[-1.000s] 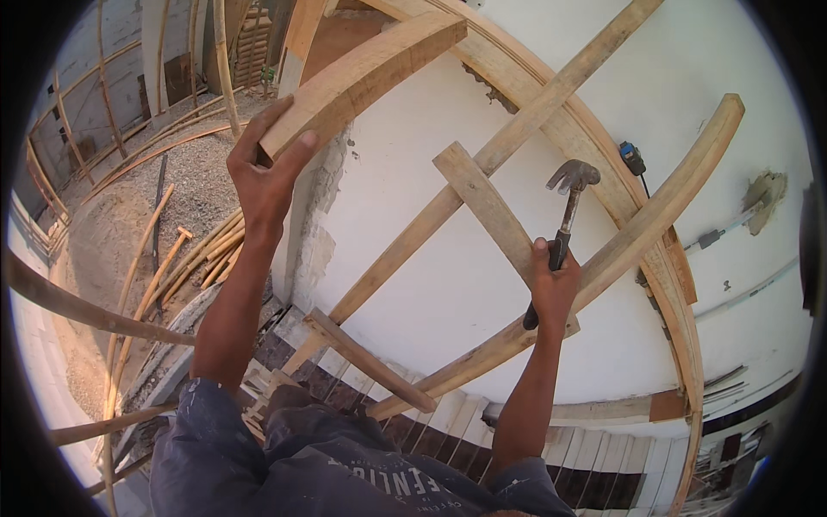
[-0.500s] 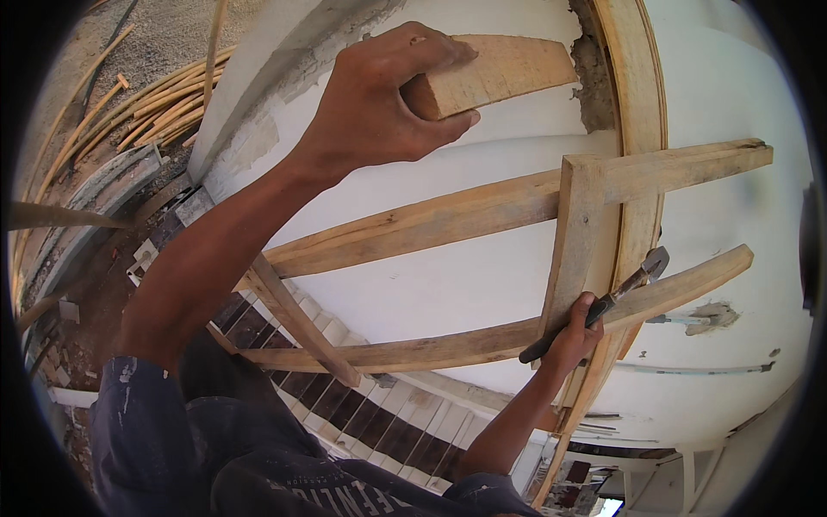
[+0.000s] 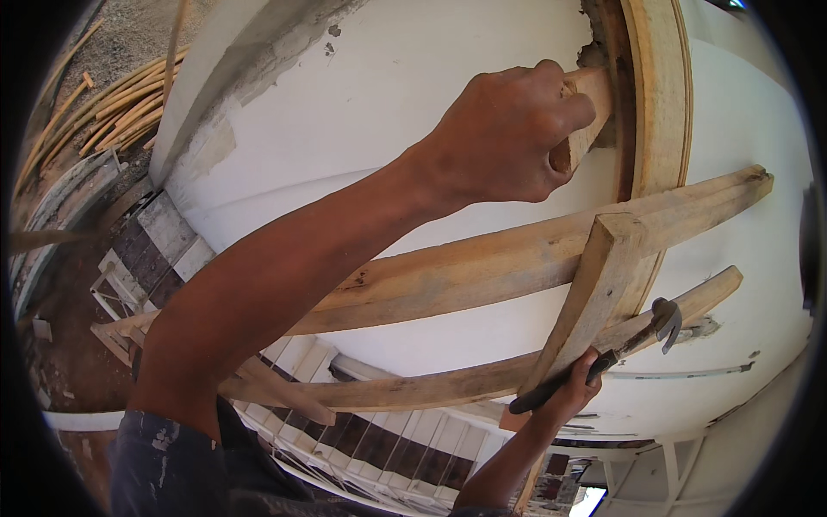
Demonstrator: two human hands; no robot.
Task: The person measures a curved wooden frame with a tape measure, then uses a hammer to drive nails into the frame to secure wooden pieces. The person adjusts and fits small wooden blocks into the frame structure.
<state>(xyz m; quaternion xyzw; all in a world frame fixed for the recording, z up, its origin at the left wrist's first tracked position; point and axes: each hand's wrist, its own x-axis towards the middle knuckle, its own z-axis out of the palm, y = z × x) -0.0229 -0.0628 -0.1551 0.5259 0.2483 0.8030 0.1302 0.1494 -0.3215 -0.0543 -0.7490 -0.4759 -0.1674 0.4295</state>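
Observation:
My left hand (image 3: 515, 133) is wrapped round a short wooden block (image 3: 592, 102), whose far end reaches the gap at the wall beside an upright wooden frame (image 3: 659, 95). Lower down, my right hand (image 3: 572, 392) grips a claw hammer (image 3: 613, 358) by its black handle, with the metal head pointing up and to the right. The right hand is close to a short wooden crosspiece (image 3: 594, 289), which joins an upper wooden bar (image 3: 457, 280) and a lower wooden bar (image 3: 431, 388). My left forearm passes in front of the upper bar and hides part of it.
A white plastered wall (image 3: 345, 121) stands behind the bars, with broken plaster along the frame. Far below are light and dark stair treads (image 3: 379, 439). Long poles (image 3: 129, 108) lie on gravel at the upper left. A second crosspiece (image 3: 284, 392) joins the bars at left.
My left hand has carried the wooden block right and slightly down, up to the gap by the frame. My right hand still holds the hammer, and its head has turned. The view has shifted.

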